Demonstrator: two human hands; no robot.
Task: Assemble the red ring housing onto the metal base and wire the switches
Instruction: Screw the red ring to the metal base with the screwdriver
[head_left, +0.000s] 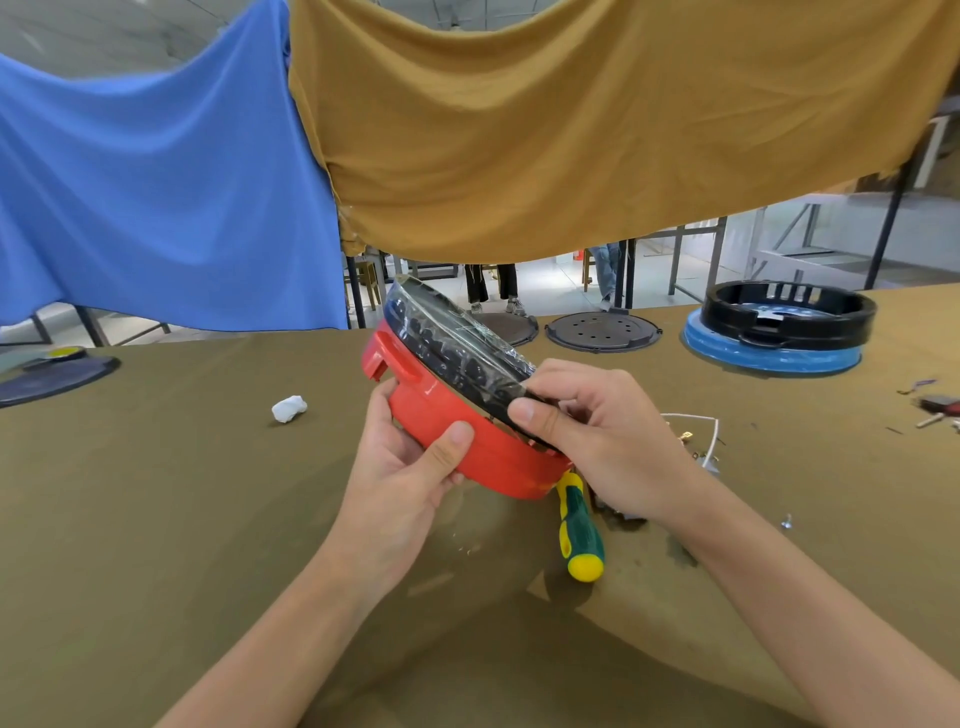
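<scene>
The red ring housing (457, 415) is held tilted above the table at the centre of the view. A dark round base wrapped in clear plastic film (457, 343) sits in its upper side, leaning away from me. My left hand (410, 467) grips the red housing's lower wall, thumb on its outside. My right hand (597, 431) pinches the rim of the film-wrapped base at its near right edge. A white wire with small metal terminals (696, 431) lies on the table just behind my right hand.
A green and yellow screwdriver (579, 525) lies under the housing. A crumpled white wad (289, 409) lies to the left. A black ring on a blue base (779, 332) and a perforated dark disc (602, 331) stand at the far edge. Small parts (935, 402) lie far right.
</scene>
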